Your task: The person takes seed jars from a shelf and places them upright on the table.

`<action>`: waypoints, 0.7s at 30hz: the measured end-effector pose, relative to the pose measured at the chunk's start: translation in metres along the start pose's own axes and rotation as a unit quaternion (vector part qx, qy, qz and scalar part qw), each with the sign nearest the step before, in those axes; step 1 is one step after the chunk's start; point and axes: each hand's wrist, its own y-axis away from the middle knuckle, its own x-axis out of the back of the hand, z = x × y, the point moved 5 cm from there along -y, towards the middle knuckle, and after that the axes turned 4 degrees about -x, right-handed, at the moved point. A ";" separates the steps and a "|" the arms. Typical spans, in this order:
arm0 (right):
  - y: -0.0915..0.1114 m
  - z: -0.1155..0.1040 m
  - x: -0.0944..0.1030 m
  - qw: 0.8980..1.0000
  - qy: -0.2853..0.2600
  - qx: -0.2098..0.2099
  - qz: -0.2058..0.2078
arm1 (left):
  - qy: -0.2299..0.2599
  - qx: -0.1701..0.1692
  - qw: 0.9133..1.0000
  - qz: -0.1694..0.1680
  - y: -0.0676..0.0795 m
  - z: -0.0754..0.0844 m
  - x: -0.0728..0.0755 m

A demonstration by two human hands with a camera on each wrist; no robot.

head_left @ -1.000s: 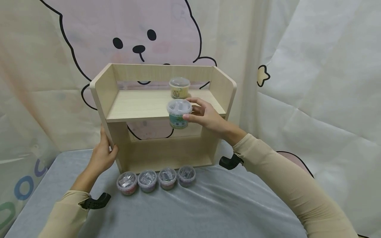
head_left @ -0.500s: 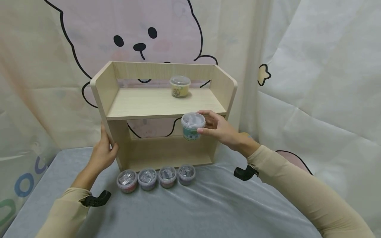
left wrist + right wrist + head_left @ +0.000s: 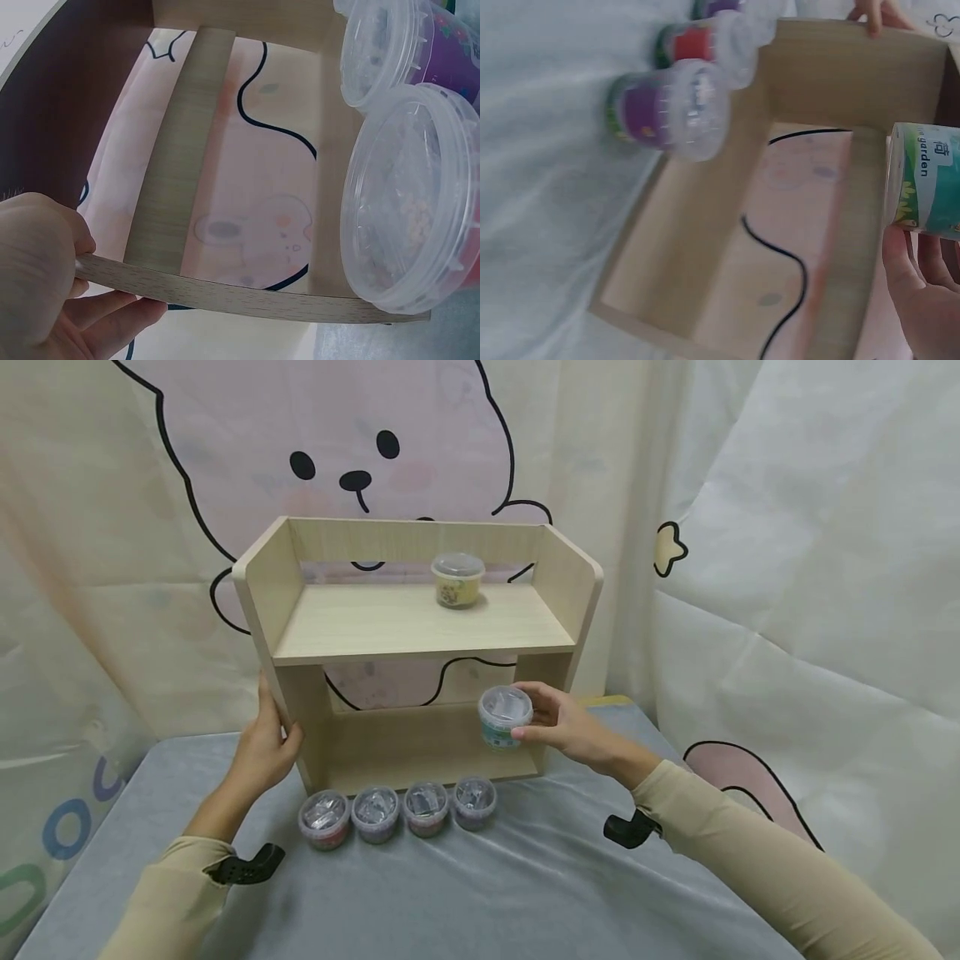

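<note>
1. The pale wooden two-tier shelf [image 3: 420, 620] stands on the bench [image 3: 465, 902], which is covered in a grey-blue cloth; its long axis runs left to right before the person.
2. The left hand [image 3: 264, 745] grips the shelf's left side panel, thumb on one face and fingers wrapped round the other.
3. The right hand [image 3: 564, 727] holds a round clear plastic tub with a teal label [image 3: 501, 732], fingers and thumb pinching it from the right.
4. That tub is roughly upright, lid up, raised before the right part of the shelf's lower compartment and below its upper board. The right hand is clearly the nearer one; how far the tub stands from the opening in depth I cannot tell.
5. On the shelf's upper board, right of its middle, sits a round yellow plastic tub with a clear lid [image 3: 458, 585].
6. Along the shelf's front foot, left to right, are four small clear-lidded plastic tubs: first red tub [image 3: 324, 820], first purple tub [image 3: 376, 815], second red tub [image 3: 426, 810], second purple tub [image 3: 474, 803].
</note>
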 end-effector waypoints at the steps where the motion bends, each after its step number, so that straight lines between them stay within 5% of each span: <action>1: 0.001 0.006 0.000 1.000 -0.003 -0.004 -0.002 | 0.001 0.000 1.000 -0.002 0.001 -0.001 -0.001; 21: 0.015 0.080 -0.004 0.998 -0.007 -0.067 0.010 | -0.003 0.012 1.000 -0.005 0.000 -0.005 -0.003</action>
